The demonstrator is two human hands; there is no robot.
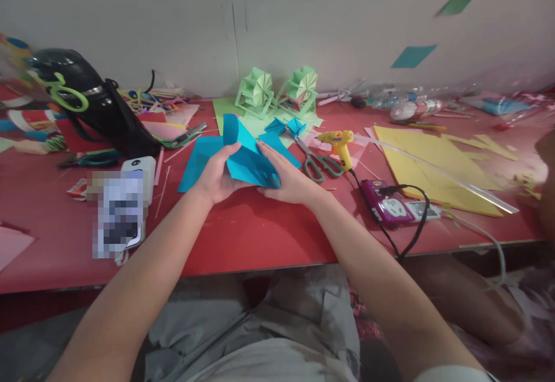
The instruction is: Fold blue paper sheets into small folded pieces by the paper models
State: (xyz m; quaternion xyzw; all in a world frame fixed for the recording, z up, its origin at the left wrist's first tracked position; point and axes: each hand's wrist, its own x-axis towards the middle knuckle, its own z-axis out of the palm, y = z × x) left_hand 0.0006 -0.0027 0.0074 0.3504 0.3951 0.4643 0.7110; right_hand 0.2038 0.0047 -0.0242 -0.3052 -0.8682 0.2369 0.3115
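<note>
Between my two hands is a sheet of blue paper [249,159], bent upward at its left edge and curving over on the right. My left hand [219,177] is closed on its left side, thumb against the face of the paper. My right hand [288,177] grips the right side, with its fingers over the edge. More flat blue paper [195,162] lies on the table beneath and behind the held sheet. Just beyond sits a small folded blue paper piece [286,126]. Grey-handled scissors [321,165] lie to the right of my right hand.
Two pale green paper wheels on stands [255,90] are at the back. A yellow glue gun [342,146], a purple power strip [385,203] and yellow paper [433,168] lie right. A black bottle [95,102] and a phone [121,211] are left. Another person's leg [468,295] shows at lower right.
</note>
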